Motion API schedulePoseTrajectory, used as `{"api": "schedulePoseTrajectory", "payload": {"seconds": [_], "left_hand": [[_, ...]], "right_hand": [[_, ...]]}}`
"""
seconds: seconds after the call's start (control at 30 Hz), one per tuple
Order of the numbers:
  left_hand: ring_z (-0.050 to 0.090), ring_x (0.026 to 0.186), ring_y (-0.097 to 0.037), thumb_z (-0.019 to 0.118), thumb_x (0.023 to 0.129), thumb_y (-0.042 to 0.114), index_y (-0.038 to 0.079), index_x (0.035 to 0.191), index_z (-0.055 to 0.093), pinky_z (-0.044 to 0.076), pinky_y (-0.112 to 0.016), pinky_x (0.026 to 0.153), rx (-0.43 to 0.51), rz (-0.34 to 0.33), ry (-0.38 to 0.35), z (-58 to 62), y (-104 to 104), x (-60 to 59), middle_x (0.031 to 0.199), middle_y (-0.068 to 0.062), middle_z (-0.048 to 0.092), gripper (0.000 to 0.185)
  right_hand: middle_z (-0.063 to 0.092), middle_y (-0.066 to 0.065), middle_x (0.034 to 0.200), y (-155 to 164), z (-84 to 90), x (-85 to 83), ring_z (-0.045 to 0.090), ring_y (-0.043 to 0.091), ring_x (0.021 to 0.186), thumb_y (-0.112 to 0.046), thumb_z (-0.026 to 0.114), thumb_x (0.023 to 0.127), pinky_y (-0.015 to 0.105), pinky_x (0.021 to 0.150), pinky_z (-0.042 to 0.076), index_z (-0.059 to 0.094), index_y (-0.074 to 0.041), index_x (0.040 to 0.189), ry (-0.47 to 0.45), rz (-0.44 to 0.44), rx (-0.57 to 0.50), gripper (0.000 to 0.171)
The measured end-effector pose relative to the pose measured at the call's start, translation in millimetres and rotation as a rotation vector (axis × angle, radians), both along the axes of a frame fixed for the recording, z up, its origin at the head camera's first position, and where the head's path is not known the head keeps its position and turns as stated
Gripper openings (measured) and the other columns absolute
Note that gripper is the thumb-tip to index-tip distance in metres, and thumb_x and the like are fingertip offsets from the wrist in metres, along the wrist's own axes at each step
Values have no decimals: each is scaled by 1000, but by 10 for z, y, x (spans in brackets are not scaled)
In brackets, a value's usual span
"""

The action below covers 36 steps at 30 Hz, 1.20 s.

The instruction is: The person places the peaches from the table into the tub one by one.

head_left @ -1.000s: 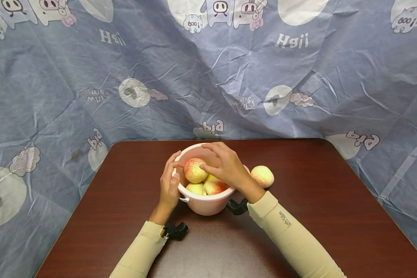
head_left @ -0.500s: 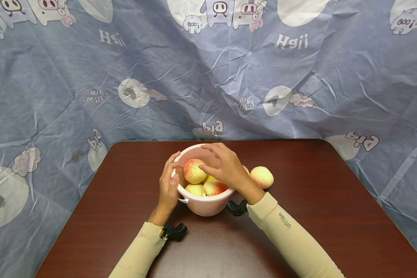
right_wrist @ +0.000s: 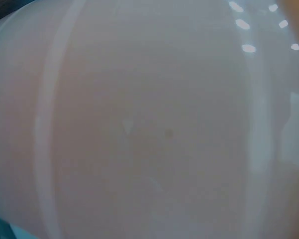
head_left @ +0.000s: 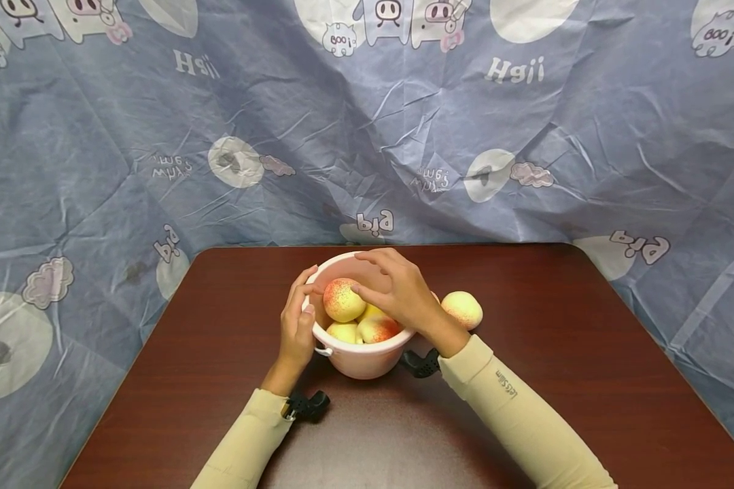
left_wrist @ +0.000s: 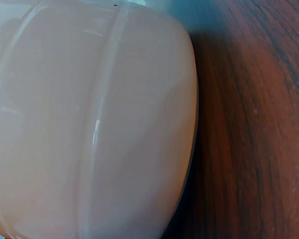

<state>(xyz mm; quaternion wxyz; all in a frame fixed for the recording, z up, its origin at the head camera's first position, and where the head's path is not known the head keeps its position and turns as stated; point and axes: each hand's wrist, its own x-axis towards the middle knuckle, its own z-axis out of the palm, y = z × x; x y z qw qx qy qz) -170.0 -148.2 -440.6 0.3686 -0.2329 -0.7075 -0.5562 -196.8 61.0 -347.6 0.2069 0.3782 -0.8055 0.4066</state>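
Note:
A pale pink bucket [head_left: 367, 363] with a white rim stands near the middle of the table, several peaches inside. The topmost peach [head_left: 342, 300], yellow with red speckles, leans toward the left wall; a red-blushed peach [head_left: 379, 329] lies lower. My left hand [head_left: 296, 322] holds the bucket's left rim, a finger reaching over it. Over the right side my right hand [head_left: 400, 288] arches with spread, bent fingers, holding no peach; its thumb overlaps the top peach's edge, touch unclear. In both wrist views the bucket wall [left_wrist: 134, 114] hides the fingers.
Another peach [head_left: 462, 310] sits on the brown table [head_left: 556, 353] right of the bucket. A further reddish one shows slightly behind my right wrist. A printed blue cloth [head_left: 318, 136] hangs behind the table. Black wrist cameras [head_left: 308, 406] sit below both hands.
My right wrist and sleeve have shifted very slightly to the right. The left hand, bucket and peaches keep their places.

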Motion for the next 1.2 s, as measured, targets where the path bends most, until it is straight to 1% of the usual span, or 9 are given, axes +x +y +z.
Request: {"api": "schedulePoseTrajectory", "payload": {"seconds": [0.2, 0.33, 0.5, 0.7, 0.77, 0.87, 1.0, 1.1, 1.2], "left_hand": [[43, 131, -32, 37, 87, 25, -5, 101, 56, 30, -43, 107, 5, 7, 1, 5, -7, 1, 141, -16, 48, 38], [43, 131, -33, 37, 86, 21, -6, 101, 56, 30, -42, 108, 6, 6, 6, -10, -9, 9, 140, -17, 48, 36], [43, 131, -33, 37, 88, 26, -6, 101, 56, 30, -41, 108, 8, 6, 7, -20, -7, 17, 140, -20, 48, 39], [43, 131, -33, 37, 88, 27, -6, 100, 56, 30, -40, 108, 9, 4, 10, -3, 7, 13, 139, -23, 48, 40], [43, 131, -32, 37, 88, 27, -6, 99, 56, 30, -41, 108, 8, 2, 10, 1, 9, 9, 138, -24, 48, 39], [44, 131, -32, 37, 87, 27, -5, 99, 56, 30, -41, 108, 10, 2, 7, 1, 13, 6, 139, -21, 48, 39], [44, 131, -32, 37, 87, 25, -6, 99, 56, 30, -40, 108, 10, 6, 5, 9, 18, 19, 140, -17, 48, 38], [43, 130, -37, 37, 86, 20, -8, 99, 56, 30, -38, 108, 13, 0, 15, 59, 32, 59, 139, -20, 48, 36], [43, 127, -45, 36, 84, 13, -11, 98, 54, 30, -39, 107, 19, -12, 14, 182, 63, 151, 136, -27, 47, 33]], "right_hand": [[62, 4, 118, 49, 20, 11, 59, 22, 106, -26, 77, 79, 41, 86, 50, 64, -9, 122, -3, -11, -12, 48], [63, 3, 118, 95, 14, 37, 59, 20, 107, -26, 78, 78, 39, 87, 50, 65, -9, 121, -3, -23, -10, 48], [63, 2, 119, 158, 5, 59, 58, 18, 108, -26, 79, 77, 36, 88, 49, 65, -9, 121, 1, -42, -18, 49], [63, 4, 118, 223, 14, 90, 59, 20, 108, -23, 81, 76, 41, 88, 49, 65, -9, 121, -17, -40, -42, 50], [63, 4, 118, 252, 23, 106, 59, 19, 107, -21, 81, 75, 41, 87, 49, 65, -8, 121, -20, -44, -47, 50], [63, 2, 118, 303, 31, 125, 59, 20, 105, -20, 81, 76, 39, 86, 49, 65, -8, 120, -21, -58, -53, 48], [63, 1, 117, 379, 31, 142, 59, 23, 104, -24, 79, 78, 37, 84, 49, 65, -12, 120, -32, -75, -58, 46], [63, 1, 118, 434, 26, 150, 60, 24, 104, -25, 79, 78, 36, 83, 50, 65, -12, 121, -45, -69, -71, 47], [63, 3, 118, 491, 11, 147, 61, 24, 104, -23, 79, 79, 35, 83, 51, 64, -11, 122, -48, -67, -80, 48]]}}
